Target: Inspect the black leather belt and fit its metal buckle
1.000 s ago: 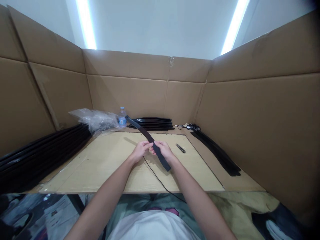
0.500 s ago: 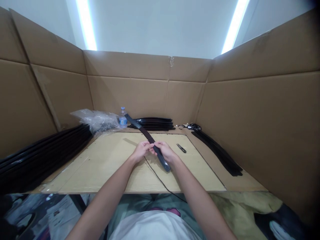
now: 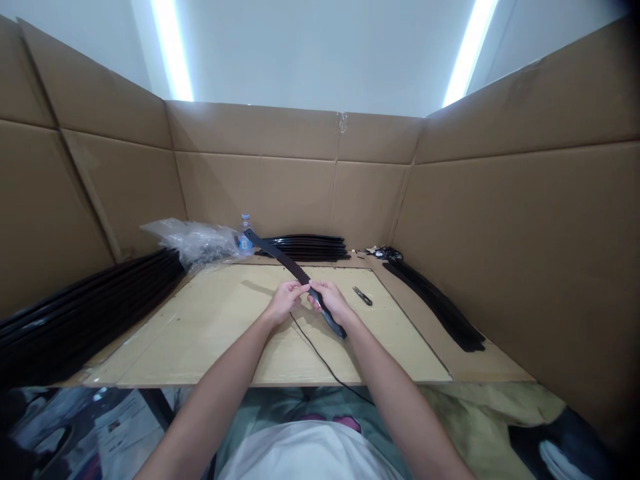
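A long, slightly curved black strip (image 3: pixel 287 261) slants across the middle of the view, its far end raised above the table and its near end by my right wrist. My left hand (image 3: pixel 287 299) pinches its edge near the middle, fingertips closed. On the other side my right hand (image 3: pixel 331 299) is closed round the same strip, the two thumbs nearly meeting. A thin black cord (image 3: pixel 320 355) runs from under my left hand over the table's front edge; whether it joins the strip is hidden. Small thread snips (image 3: pixel 363 296) lie right of my right hand.
Stacks of black strips lie at the left (image 3: pixel 95 310), the back (image 3: pixel 305 247) and the right (image 3: pixel 434 305). Clear plastic wrap (image 3: pixel 197 241) and a water bottle (image 3: pixel 245 240) stand back left. A small dark heap (image 3: pixel 385 253) lies back right. Cardboard walls (image 3: pixel 260 180) enclose the table.
The strip has been turned a little about its length, and its far end has shifted slightly left and down. Both hands keep their hold in nearly the same place.
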Available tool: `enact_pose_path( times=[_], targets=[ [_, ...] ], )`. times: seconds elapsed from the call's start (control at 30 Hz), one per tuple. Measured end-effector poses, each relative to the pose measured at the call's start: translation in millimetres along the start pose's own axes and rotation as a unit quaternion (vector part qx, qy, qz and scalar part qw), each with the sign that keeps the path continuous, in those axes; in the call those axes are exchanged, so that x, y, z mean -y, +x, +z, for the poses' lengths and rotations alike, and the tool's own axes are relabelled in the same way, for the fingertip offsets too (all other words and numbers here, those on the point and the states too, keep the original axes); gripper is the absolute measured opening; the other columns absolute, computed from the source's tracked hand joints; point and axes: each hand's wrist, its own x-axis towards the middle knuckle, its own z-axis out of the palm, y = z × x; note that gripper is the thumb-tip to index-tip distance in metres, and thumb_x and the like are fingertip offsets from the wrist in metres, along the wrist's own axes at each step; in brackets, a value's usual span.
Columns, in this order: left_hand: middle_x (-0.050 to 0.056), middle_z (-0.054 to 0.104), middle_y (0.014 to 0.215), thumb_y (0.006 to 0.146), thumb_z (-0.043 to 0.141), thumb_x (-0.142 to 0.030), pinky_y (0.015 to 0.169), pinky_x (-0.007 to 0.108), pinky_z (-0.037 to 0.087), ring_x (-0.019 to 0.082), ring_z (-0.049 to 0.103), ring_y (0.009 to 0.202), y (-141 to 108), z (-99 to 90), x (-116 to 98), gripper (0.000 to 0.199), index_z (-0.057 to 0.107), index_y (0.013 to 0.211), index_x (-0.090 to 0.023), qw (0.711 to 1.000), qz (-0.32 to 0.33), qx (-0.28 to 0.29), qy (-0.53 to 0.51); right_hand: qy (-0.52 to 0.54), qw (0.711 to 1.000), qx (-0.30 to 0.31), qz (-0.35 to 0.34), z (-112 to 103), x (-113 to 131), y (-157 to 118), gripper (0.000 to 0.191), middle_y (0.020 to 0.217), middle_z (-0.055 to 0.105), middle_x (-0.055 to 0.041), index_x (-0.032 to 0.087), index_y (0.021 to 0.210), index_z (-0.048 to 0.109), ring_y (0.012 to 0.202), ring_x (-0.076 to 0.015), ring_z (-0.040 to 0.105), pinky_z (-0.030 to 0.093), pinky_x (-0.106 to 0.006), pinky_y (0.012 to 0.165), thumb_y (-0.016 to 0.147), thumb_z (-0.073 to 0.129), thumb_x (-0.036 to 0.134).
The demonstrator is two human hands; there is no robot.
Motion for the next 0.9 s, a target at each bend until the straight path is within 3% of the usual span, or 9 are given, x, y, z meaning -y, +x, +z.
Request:
enact_pose_path(
  times=[0.63,0.9],
  targets=[
    [-0.009,0.03,0.043,0.068,0.071,-0.044,0.041,0.022,0.006,0.002,0.019,0.035,2.2,2.0,0.4,0.036,0.057,0.072,-0.012,0.999,0.037,-0.026,0.012,-0.05,0.997,-0.06,0.009,7.6,4.0,-1.4,0.036,0.044,0.051,0.0044,0.016,0.073,0.054,0.031,-0.006,0.039,0.024,-0.018,0.029,0.075,0.057,0.052],
    [-0.01,0.029,0.044,0.069,0.07,-0.044,0.039,0.021,0.006,0.002,0.018,0.036,3.5,3.5,2.0,0.034,0.057,0.074,-0.012,0.999,0.041,-0.022,-0.001,-0.034,0.998,-0.049,0.004,5.7,3.0,-2.2,0.036,0.046,0.052,0.0038,0.016,0.072,0.052,0.031,-0.0065,0.04,0.024,-0.017,0.029,0.075,0.057,0.052]
  ],
)
